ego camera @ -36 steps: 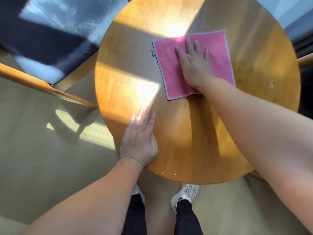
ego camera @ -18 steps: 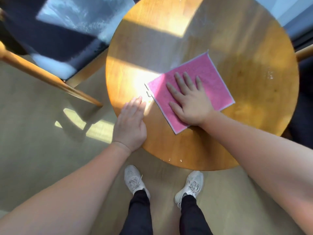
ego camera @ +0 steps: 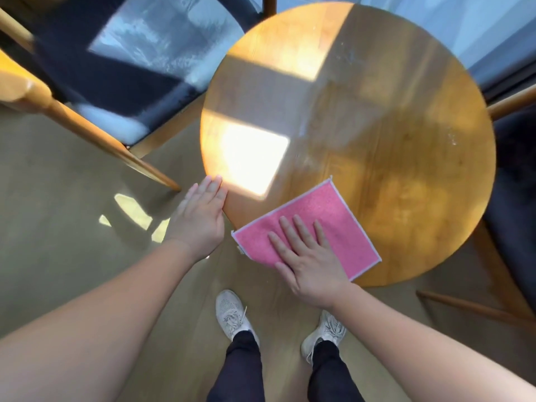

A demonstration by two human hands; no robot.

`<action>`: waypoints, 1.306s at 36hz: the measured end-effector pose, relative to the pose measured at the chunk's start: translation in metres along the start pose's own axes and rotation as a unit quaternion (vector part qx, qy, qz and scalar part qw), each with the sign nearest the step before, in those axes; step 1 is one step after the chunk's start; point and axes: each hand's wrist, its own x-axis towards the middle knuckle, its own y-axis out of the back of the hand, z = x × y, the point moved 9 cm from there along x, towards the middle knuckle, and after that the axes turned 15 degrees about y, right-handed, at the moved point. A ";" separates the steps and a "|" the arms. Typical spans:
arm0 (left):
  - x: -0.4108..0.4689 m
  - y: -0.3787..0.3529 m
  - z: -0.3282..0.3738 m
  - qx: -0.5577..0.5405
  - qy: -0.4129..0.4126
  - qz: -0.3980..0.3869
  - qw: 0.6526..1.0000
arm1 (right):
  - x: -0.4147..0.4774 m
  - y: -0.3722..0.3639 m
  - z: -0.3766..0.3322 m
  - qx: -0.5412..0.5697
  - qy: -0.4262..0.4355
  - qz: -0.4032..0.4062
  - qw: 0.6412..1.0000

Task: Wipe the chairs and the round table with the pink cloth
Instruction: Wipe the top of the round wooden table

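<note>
Round table [ego camera: 406, 146], pink cloth [ego camera: 327, 216] flat under right hand [ego camera: 310, 262].

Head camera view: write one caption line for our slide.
The right hand presses the pink cloth flat near the round table edge; the left hand touches the rim.

Round wooden table [ego camera: 391, 158]: pink cloth [ego camera: 316, 216] flat at near edge, corner overhanging rim; sunlit patches on top.
</note>
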 end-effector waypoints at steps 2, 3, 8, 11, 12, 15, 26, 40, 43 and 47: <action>0.005 0.002 -0.002 -0.014 -0.010 0.001 1.000 | 0.002 0.000 0.002 0.000 0.001 -0.001 1.000; 0.008 0.004 -0.003 -0.025 -0.013 0.000 1.000 | 0.003 0.000 0.002 0.000 0.003 -0.005 1.000; 0.017 0.008 -0.008 -0.047 -0.034 -0.019 0.998 | 0.027 0.005 0.017 0.005 -0.006 -0.016 1.000; 0.021 0.009 -0.009 -0.054 -0.037 -0.036 0.997 | 0.052 0.017 0.037 0.010 -0.025 -0.016 1.000; 0.022 0.009 -0.009 -0.058 -0.040 -0.041 0.997 | 0.060 0.023 0.045 0.013 -0.033 -0.011 0.999; 0.021 0.009 -0.010 -0.068 -0.056 -0.048 0.995 | 0.088 0.043 0.075 0.009 -0.057 0.001 0.998; 0.025 0.001 -0.017 -0.087 -0.034 -0.056 0.994 | 0.179 0.095 0.184 -0.032 -0.114 0.021 0.993; 0.023 -0.006 -0.017 -0.107 0.011 -0.058 0.992 | 0.236 0.118 0.207 -0.035 -0.095 0.038 0.994; 0.021 -0.006 -0.015 -0.103 0.009 -0.057 0.993 | 0.234 0.116 0.206 -0.038 -0.093 0.039 0.994; 0.014 -0.001 -0.009 -0.084 -0.006 -0.041 0.996 | 0.227 0.109 0.186 -0.029 -0.081 0.030 0.996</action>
